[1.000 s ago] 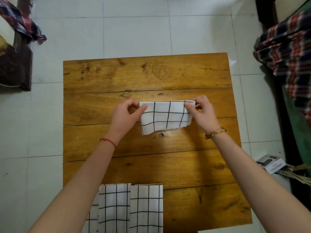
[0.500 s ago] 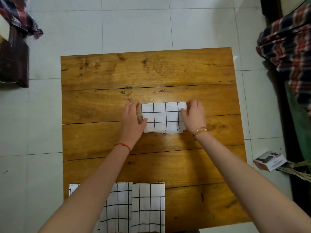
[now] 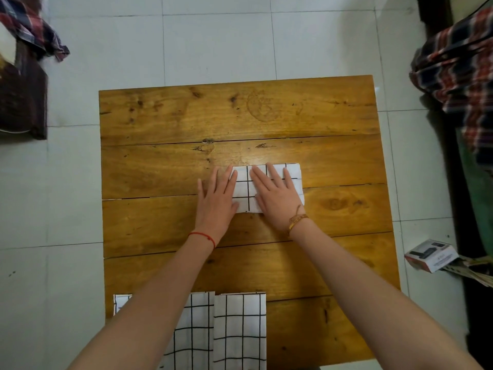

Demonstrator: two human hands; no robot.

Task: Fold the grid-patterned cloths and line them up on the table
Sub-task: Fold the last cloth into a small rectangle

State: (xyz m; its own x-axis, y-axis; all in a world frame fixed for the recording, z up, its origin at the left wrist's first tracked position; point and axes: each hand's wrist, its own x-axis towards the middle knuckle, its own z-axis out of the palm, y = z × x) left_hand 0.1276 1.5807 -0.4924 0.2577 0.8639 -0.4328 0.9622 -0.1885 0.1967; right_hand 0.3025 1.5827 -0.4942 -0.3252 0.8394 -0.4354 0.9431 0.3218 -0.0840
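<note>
1. Seen from above the person's own head: a square wooden table (image 3: 240, 113) on a pale tiled floor, with two bare forearms reaching out over it.
2. What has just changed — a second ago both hands pinched the top corners of the small folded grid cloth (image 3: 244, 190) and held it slightly raised; half a second ago they set it down, one hand at each side. Now it lies flat in the middle of the table.
3. The left hand (image 3: 217, 197) lies flat with straight fingers, mostly on the wood, its fingertips on the cloth's left edge. It grips nothing.
4. The right hand (image 3: 276, 194) has moved on top of the cloth, palm down and fingers spread, pressing it — not grasping it.
5. In my judgement this is the smoothing of a finished fold; the cloth has yet to join the others.
6. At the table's near edge lie the other grid cloths (image 3: 240, 329), side by side in a row, partly hidden under the left forearm.
7. Writing: a small white and red box (image 3: 430, 255) lies on the floor to the right; its print is too small to read. Nothing else readable shows.
</note>
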